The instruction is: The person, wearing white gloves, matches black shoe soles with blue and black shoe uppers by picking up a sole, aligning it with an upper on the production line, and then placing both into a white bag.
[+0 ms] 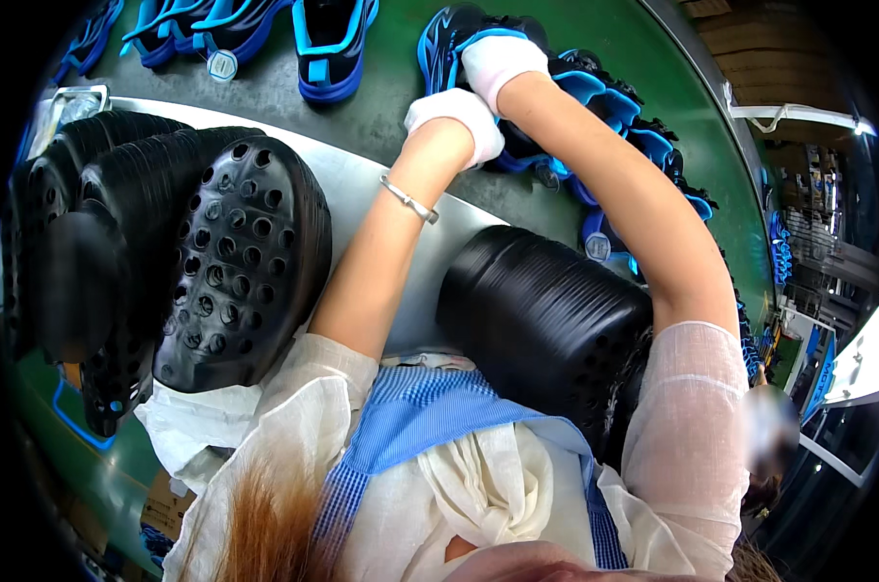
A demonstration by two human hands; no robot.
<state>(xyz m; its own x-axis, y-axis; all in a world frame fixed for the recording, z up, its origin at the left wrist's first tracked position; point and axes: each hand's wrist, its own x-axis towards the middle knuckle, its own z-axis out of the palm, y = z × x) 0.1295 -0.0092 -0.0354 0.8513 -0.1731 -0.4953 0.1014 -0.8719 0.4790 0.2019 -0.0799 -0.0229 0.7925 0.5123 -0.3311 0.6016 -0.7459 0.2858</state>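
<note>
Both my hands wear white gloves and reach forward to a black-and-blue sports shoe [441, 50] at the far side of the work surface. My right hand [503, 70] is closed on the shoe by its blue-lined opening. Just nearer and to the left, my left hand [459, 121] is closed against the shoe's near end; its fingertips are hidden. Right beside my hands, a row of similar shoes [590, 89] runs off to the right.
More shoes [331, 58] stand at the far left on the green-and-grey surface [391, 48]. Nested black shoe-shaped pieces with round holes [241, 257] rest left of my left arm. Another black ribbed stack [537, 306] lies between my arms. A metal edge [687, 48] runs along the right.
</note>
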